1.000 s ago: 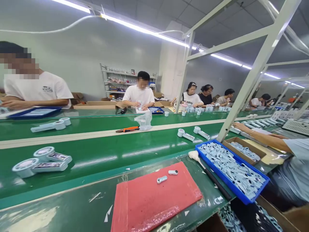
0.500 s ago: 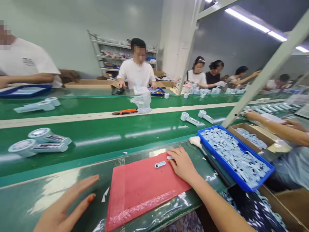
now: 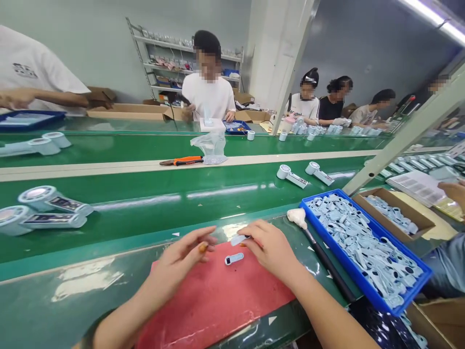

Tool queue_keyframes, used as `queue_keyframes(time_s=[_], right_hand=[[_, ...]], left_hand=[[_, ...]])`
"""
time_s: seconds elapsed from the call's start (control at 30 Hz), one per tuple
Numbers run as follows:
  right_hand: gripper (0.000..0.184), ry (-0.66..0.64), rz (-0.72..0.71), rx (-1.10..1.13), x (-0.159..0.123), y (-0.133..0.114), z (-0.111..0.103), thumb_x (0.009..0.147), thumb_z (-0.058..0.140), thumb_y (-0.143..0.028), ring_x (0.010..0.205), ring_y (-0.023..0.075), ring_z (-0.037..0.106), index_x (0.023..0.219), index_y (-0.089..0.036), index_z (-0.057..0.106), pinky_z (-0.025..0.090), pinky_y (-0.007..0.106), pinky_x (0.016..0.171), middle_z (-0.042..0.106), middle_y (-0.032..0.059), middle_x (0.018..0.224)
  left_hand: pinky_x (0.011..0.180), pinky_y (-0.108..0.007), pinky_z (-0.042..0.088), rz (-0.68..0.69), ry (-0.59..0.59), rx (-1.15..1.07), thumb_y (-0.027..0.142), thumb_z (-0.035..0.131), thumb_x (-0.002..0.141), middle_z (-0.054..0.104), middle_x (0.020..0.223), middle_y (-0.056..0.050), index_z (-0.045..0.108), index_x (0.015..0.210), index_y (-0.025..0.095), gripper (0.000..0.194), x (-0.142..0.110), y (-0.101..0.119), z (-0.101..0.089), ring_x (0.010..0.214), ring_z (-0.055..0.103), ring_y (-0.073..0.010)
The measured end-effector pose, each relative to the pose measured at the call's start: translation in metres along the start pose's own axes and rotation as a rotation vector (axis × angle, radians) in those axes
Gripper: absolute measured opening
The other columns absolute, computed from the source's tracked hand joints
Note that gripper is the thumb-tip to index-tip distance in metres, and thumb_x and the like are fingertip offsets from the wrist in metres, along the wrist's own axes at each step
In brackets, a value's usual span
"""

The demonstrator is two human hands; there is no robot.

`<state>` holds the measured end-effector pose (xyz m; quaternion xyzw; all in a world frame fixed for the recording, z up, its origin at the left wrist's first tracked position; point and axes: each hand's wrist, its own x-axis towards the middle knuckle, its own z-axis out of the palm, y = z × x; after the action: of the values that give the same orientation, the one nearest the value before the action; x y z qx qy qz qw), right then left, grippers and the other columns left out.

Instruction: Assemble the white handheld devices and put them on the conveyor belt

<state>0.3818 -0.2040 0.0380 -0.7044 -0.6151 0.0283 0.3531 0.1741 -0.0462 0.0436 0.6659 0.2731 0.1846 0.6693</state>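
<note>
My right hand [image 3: 267, 245] pinches a small light-blue plastic piece [image 3: 239, 239] between thumb and fingers, just above the far edge of a red mat [image 3: 214, 300]. A second light-blue plastic piece [image 3: 234, 259], elongated with a dark square at one end, lies on the mat below and between the hands. My left hand [image 3: 187, 252] hovers over the mat's left side, fingers apart and holding nothing. There is a dark-yellow mark on its thumb tip.
To the right, a blue tray [image 3: 366, 257] holds many light-blue pieces, beside a cardboard box [image 3: 417, 230] of more. A black-handled mallet [image 3: 323, 257] lies along the tray. Pale-blue devices [image 3: 54, 220] and orange-handled pliers [image 3: 187, 160] rest on the green conveyor [image 3: 203, 189]. Co-workers sit opposite.
My left hand has moved right, from the bench onto the space over the mat. My right hand has lifted its piece and shows it tilted toward the left hand. The view has shifted slightly.
</note>
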Motion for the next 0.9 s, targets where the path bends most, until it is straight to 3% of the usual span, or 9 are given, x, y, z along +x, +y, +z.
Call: queue_keyframes(time_s=[0.07, 0.17, 0.37, 0.53, 0.73, 0.9], right_hand=[[0.017, 0.004, -0.091, -0.008, 0.016, -0.01, -0.003, 0.1, 0.061, -0.019, 0.096, 0.0196, 0.067, 0.113, -0.025, 0.07, 0.051, 0.033, 0.085, 0.072, 0.0036, 0.102], [0.019, 0.021, -0.08, 0.026, 0.027, -0.01, -0.002, 0.097, 0.062, -0.017, 0.09, 0.0195, 0.066, 0.115, -0.023, 0.068, 0.052, 0.033, 0.082, 0.072, 0.0032, 0.098], [0.018, 0.124, -0.054, 0.303, 0.017, 0.017, 0.016, 0.099, 0.059, -0.02, 0.089, 0.0158, 0.068, 0.113, -0.026, 0.069, 0.054, 0.03, 0.08, 0.073, 0.0017, 0.099], [0.02, 0.139, -0.132, 0.137, 0.012, 0.026, 0.02, 0.106, 0.055, -0.027, 0.092, 0.0158, 0.068, 0.118, -0.026, 0.07, 0.05, 0.031, 0.079, 0.074, 0.0031, 0.103], [0.019, 0.122, -0.127, 0.066, 0.013, 0.023, 0.016, 0.107, 0.053, -0.031, 0.086, 0.0145, 0.067, 0.11, -0.026, 0.071, 0.046, 0.031, 0.074, 0.073, 0.002, 0.096], [0.015, 0.214, -0.162, 0.042, 0.012, 0.022, 0.019, 0.105, 0.058, -0.025, 0.086, 0.0135, 0.067, 0.103, -0.025, 0.073, 0.048, 0.031, 0.077, 0.073, 0.001, 0.095]], left_hand=[[0.063, -0.024, 0.055, -0.089, -0.123, -0.238, 0.069, 0.077, 0.078, 0.072, 0.091, -0.012, 0.072, 0.116, 0.016, 0.065, 0.018, 0.009, 0.031, 0.076, 0.068, -0.0203], [0.051, -0.018, 0.045, -0.149, -0.209, -0.431, 0.062, 0.083, 0.076, 0.068, 0.076, -0.007, 0.07, 0.106, 0.014, 0.058, 0.033, 0.006, 0.049, 0.057, 0.059, -0.0122], [0.054, -0.016, 0.052, -0.235, -0.193, -0.592, 0.051, 0.087, 0.077, 0.07, 0.076, -0.008, 0.069, 0.098, 0.013, 0.047, 0.038, -0.027, 0.052, 0.057, 0.06, -0.0106], [0.052, -0.016, 0.054, -0.286, -0.252, -0.644, 0.049, 0.084, 0.081, 0.071, 0.075, -0.009, 0.067, 0.09, 0.013, 0.041, 0.044, -0.035, 0.057, 0.054, 0.062, -0.0111], [0.052, -0.015, 0.054, -0.289, -0.263, -0.68, 0.045, 0.084, 0.082, 0.072, 0.072, -0.007, 0.071, 0.104, 0.015, 0.04, 0.042, -0.035, 0.055, 0.053, 0.063, -0.0111], [0.055, -0.016, 0.057, -0.297, -0.291, -0.695, 0.046, 0.083, 0.084, 0.073, 0.076, -0.01, 0.072, 0.106, 0.013, 0.041, 0.041, -0.037, 0.055, 0.057, 0.067, -0.0128]])
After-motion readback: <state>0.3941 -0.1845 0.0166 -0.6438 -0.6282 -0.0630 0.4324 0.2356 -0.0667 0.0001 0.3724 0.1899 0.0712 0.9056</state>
